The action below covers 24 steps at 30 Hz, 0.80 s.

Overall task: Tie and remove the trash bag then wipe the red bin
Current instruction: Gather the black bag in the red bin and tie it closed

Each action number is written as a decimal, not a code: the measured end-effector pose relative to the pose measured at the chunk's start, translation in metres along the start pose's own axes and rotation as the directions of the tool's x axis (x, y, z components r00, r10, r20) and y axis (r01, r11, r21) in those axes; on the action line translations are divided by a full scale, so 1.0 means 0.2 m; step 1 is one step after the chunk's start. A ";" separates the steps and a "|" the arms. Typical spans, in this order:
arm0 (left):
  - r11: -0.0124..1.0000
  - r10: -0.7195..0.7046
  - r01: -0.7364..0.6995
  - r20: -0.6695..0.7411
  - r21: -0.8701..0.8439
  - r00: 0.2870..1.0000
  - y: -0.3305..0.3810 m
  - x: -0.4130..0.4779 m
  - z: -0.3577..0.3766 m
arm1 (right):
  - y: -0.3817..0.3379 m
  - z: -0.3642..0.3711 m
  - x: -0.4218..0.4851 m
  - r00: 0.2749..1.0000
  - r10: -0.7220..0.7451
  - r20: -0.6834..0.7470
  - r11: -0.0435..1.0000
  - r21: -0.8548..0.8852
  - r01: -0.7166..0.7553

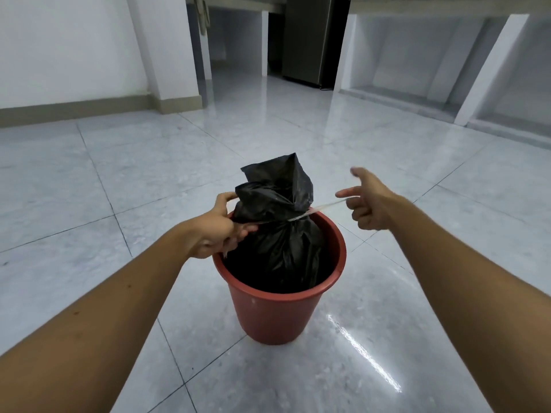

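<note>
Head view: red bin (278, 311) upright on pale tiled floor (119, 162), black trash bag (278, 234) inside, gathered neck poking above rim. Left hand (219, 231) clamped on bag neck and strip end. Right hand (368, 201) pinching clear strip (323, 207) taut, index finger extended.

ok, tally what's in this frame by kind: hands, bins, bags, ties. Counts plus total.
Hands: 2, left hand gripping the bag neck, right hand pulling the tie
Round red plastic bin: 1
Bunched black plastic trash bag: 1
Thin clear plastic tie strip: 1
Total: 5
</note>
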State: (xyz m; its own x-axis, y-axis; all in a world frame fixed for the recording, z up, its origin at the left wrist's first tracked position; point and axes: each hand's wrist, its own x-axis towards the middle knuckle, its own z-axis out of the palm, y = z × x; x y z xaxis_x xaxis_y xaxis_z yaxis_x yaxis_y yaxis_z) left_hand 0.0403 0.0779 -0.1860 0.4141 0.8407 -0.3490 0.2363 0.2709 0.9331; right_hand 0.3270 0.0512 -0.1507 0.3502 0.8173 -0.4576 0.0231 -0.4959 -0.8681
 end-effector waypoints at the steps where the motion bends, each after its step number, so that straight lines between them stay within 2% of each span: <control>1: 0.999 0.035 -0.035 0.015 -0.010 0.999 0.00 -0.01 0.01 | -0.05 0.00 -0.01 0.998 0.032 0.061 0.998 -0.051 -0.029; 5: 0.993 0.115 -0.116 0.021 0.009 0.993 0.01 -0.01 0.09 | -0.21 0.07 -0.09 0.989 -0.004 0.147 0.956 -0.291 0.047; 9: 0.997 -0.038 0.038 0.013 -0.061 0.999 0.10 -0.04 0.15 | -0.28 0.22 -0.16 0.982 -0.060 0.177 0.881 -0.453 0.135; 11: 0.991 -0.112 0.112 0.001 0.071 0.994 0.11 -0.03 0.13 | -0.25 0.25 -0.14 0.976 -0.199 0.084 0.831 -0.513 0.214; 13: 0.946 -0.072 0.095 -0.084 0.311 0.994 0.10 -0.04 0.12 | -0.20 0.24 -0.11 0.947 -0.320 -0.038 0.827 -0.499 0.259; 14: 0.915 -0.006 0.056 -0.125 0.400 0.992 0.08 -0.04 0.12 | -0.17 0.23 -0.09 0.944 -0.320 -0.076 0.856 -0.451 0.253; 16: 0.893 0.096 -0.011 -0.167 0.450 0.981 0.05 -0.02 0.09 | -0.11 0.19 -0.06 0.968 -0.226 -0.108 0.941 -0.282 0.188; 18: 0.920 0.119 -0.039 -0.183 0.389 0.976 0.01 0.02 0.06 | -0.03 0.16 -0.04 0.989 -0.108 -0.102 0.984 -0.153 0.091; 22: 0.981 0.125 -0.083 -0.246 0.175 0.961 -0.05 0.05 0.07 | 0.07 0.13 0.01 0.997 -0.037 -0.068 0.970 -0.243 0.019; 24: 0.985 0.139 -0.102 -0.294 0.139 0.946 -0.07 0.09 0.07 | 0.08 0.13 0.05 0.998 -0.032 -0.052 0.978 -0.206 0.021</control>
State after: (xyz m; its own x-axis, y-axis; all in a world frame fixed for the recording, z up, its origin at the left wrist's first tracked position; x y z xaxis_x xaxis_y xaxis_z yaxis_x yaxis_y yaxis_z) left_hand 0.0568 0.0819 -0.2057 0.1660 0.9705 -0.1746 0.3130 0.1160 0.9426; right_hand 0.3063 0.0585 -0.1748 0.3976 0.8164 -0.4187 0.2231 -0.5287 -0.8190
